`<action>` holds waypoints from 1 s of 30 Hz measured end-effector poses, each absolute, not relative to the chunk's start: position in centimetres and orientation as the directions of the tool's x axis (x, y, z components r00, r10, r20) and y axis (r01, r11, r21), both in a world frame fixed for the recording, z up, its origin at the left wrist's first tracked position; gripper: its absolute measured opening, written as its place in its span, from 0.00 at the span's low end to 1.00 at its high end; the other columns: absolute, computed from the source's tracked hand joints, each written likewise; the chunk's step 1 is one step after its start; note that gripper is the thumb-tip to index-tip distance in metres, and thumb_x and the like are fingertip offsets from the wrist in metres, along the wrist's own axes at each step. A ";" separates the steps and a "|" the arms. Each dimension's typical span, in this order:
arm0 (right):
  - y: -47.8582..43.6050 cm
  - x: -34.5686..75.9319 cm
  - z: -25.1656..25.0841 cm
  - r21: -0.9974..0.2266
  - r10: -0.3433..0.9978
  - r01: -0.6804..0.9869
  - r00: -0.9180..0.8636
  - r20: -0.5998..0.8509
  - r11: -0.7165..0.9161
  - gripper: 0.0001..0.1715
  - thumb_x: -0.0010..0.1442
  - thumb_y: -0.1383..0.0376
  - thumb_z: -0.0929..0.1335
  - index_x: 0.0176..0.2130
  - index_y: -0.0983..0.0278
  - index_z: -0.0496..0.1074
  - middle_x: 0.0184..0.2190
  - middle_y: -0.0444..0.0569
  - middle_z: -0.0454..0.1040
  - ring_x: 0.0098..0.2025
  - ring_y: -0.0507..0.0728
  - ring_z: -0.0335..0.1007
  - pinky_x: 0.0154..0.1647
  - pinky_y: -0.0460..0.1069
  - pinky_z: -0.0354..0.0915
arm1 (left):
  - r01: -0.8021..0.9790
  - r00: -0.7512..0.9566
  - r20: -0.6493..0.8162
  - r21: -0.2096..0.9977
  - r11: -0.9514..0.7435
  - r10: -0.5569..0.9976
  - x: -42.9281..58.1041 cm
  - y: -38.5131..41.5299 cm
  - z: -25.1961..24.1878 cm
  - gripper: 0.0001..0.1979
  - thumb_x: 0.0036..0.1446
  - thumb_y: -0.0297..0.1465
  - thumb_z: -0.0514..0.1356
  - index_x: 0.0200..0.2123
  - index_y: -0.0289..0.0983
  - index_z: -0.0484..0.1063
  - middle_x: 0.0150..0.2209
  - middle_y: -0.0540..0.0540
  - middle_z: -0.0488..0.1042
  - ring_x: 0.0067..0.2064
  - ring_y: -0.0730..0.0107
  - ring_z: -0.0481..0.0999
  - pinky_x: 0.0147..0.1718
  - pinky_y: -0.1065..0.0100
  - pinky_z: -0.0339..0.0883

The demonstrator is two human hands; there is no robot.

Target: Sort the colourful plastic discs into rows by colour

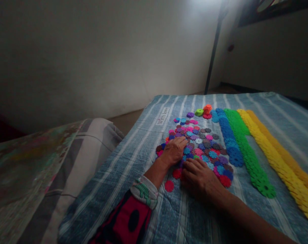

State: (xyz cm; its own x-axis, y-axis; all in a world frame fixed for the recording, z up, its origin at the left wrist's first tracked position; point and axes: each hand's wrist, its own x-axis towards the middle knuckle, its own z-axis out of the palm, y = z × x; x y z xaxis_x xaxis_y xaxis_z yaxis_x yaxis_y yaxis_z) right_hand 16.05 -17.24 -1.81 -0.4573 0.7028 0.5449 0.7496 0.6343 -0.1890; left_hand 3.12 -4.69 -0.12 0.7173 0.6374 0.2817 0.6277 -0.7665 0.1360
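Observation:
A scatter of small plastic gear-shaped discs (202,142) in pink, purple, red, blue and grey lies on a blue striped blanket (133,156). My left hand (173,150) rests knuckles up on the near left edge of that scatter, fingers curled down onto the discs. My right hand (198,178) lies just in front of the pile with its fingers bent and pressed onto discs near a red one (176,173). What the fingers of either hand hold is hidden. A lone red disc (169,185) sits between my wrists.
Long overlapped rows of discs run along the blanket to the right: blue (228,139), green (247,152), yellow (273,156) and orange (283,152). A small green and orange stack (203,110) sits at the far end. A striped pillow (67,169) lies left. The room is dim.

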 end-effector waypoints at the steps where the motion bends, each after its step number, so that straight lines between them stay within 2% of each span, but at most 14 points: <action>1: -17.2 16.0 -1.8 -0.187 0.702 0.753 -0.452 0.550 0.631 0.02 0.59 0.67 0.69 0.35 0.64 0.73 0.38 0.51 0.74 0.46 0.62 0.68 0.50 0.58 0.61 | 0.627 0.713 0.288 0.145 -0.765 0.639 3.1 -4.7 -0.2 0.14 0.63 0.25 0.49 0.47 0.36 0.71 0.53 0.40 0.73 0.54 0.63 0.72 0.57 0.59 0.66; 8: -17.2 16.1 -2.0 -0.175 0.686 0.750 -0.450 0.572 0.638 0.03 0.60 0.68 0.67 0.33 0.63 0.72 0.36 0.50 0.75 0.42 0.60 0.68 0.49 0.57 0.62 | 0.586 0.669 0.362 0.280 -0.760 0.649 3.0 -3.7 -0.8 0.15 0.59 0.23 0.49 0.43 0.35 0.74 0.48 0.41 0.76 0.51 0.65 0.74 0.55 0.61 0.69; 16: -17.4 16.0 -1.5 -0.164 0.654 0.730 -0.459 0.601 0.663 0.07 0.63 0.69 0.65 0.32 0.64 0.70 0.35 0.51 0.74 0.43 0.59 0.68 0.47 0.56 0.62 | 0.578 0.650 0.379 0.316 -0.753 0.658 3.1 -3.6 -1.3 0.13 0.57 0.23 0.53 0.42 0.35 0.75 0.48 0.41 0.77 0.51 0.64 0.75 0.55 0.61 0.68; 24: -18.0 15.6 -0.4 -0.188 0.678 0.727 -0.470 0.565 0.661 0.10 0.66 0.70 0.62 0.33 0.64 0.70 0.30 0.49 0.71 0.34 0.56 0.64 0.38 0.51 0.60 | 0.522 0.654 0.382 0.396 -0.755 0.653 2.9 -3.0 -1.5 0.13 0.56 0.22 0.52 0.40 0.36 0.75 0.46 0.43 0.77 0.50 0.65 0.75 0.55 0.60 0.67; 30: -17.9 15.7 -0.3 -0.168 0.625 0.707 -0.456 0.634 0.687 0.16 0.64 0.74 0.59 0.29 0.63 0.68 0.23 0.45 0.66 0.28 0.54 0.58 0.33 0.49 0.55 | 0.449 0.687 0.339 0.497 -0.742 0.643 2.6 -2.3 -1.3 0.14 0.55 0.22 0.52 0.39 0.35 0.76 0.47 0.44 0.76 0.52 0.67 0.73 0.57 0.63 0.65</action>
